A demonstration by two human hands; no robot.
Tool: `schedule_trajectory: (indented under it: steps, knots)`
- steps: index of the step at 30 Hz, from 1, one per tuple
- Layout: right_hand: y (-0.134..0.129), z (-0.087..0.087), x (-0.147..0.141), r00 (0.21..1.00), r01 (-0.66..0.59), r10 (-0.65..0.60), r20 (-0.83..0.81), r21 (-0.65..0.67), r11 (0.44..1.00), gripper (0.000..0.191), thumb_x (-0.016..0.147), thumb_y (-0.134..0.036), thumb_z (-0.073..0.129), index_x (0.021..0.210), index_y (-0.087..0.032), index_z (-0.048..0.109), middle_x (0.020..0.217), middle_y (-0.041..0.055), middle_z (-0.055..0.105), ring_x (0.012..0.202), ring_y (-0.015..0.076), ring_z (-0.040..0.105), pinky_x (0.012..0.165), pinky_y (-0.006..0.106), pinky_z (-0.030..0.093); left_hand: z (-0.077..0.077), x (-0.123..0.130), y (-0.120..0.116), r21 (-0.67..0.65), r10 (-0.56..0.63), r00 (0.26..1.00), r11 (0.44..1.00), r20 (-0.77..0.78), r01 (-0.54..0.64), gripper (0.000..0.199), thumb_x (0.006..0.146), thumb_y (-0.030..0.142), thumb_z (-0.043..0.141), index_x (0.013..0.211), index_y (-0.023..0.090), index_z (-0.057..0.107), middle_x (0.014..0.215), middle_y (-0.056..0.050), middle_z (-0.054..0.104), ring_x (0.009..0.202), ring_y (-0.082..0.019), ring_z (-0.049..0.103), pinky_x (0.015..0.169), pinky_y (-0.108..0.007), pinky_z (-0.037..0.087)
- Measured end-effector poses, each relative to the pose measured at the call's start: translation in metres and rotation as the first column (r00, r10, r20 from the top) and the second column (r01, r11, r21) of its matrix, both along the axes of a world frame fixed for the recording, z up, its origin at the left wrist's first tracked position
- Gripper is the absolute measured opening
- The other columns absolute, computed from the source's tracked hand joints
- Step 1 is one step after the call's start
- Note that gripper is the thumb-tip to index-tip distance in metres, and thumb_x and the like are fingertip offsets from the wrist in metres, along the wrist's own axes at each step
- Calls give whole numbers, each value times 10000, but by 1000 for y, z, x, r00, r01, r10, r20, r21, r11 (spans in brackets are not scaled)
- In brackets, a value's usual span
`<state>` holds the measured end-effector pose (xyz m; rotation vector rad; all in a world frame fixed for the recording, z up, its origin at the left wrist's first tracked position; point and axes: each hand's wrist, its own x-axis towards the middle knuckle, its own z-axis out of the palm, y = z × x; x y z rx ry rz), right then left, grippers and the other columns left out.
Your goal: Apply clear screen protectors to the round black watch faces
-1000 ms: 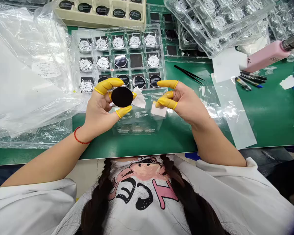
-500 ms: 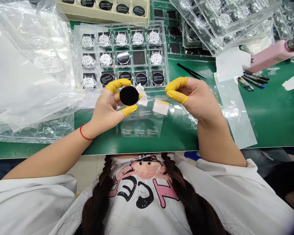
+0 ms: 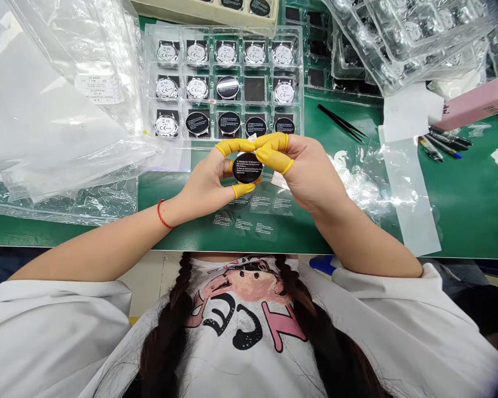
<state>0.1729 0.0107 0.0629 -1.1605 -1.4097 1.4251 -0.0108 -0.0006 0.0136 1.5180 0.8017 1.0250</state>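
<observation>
The left hand (image 3: 203, 179) and the right hand (image 3: 311, 168) are both closed on a round black watch (image 3: 247, 168). They hold it up in the air, just over the green counter (image 3: 473, 221). The left hand pinches the watch by its edge, and the right hand presses its yellow finger covers (image 3: 271, 157) against it. A thin cover with small white words (image 3: 245, 165) lies on the watch face.

The watch is small and smooth, so it could slip if the fingers let go a bit. It could then drop onto the clear sheet (image 3: 253, 218) below or knock the clear plastic tray (image 3: 299, 72) just ahead. Pressing too hard or crookedly could crease the thin cover or trap dust under it.
</observation>
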Motion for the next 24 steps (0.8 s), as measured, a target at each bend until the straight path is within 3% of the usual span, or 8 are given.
schedule_trajectory:
  steps: [5,14,24]
  knots:
    - [-1,-1,2,1000,-11,11,3,-29,1000,334,760,-503,830,744,-194,703,835,-5,682,808,127,631,806,311,548,-1,0,0,9,-16,1000,1000,-2,16,565,773,271,808,1251,251,507,1229,-44,672,884,-160,754,820,-328,647]
    - [-4,-6,4,1000,2,-2,-11,-6,1000,358,760,-530,822,783,-195,699,903,3,703,851,130,639,817,298,539,-3,0,2,47,-58,998,997,18,57,548,799,292,795,1267,254,511,1330,-64,612,882,-141,744,761,-275,643]
    - [-3,-11,5,993,-12,3,117,74,997,365,815,-567,754,833,-210,682,972,22,705,956,156,668,909,328,553,3,2,0,-74,-24,1000,997,6,24,606,733,417,849,1230,268,535,1213,-56,658,897,-188,739,798,-356,648]
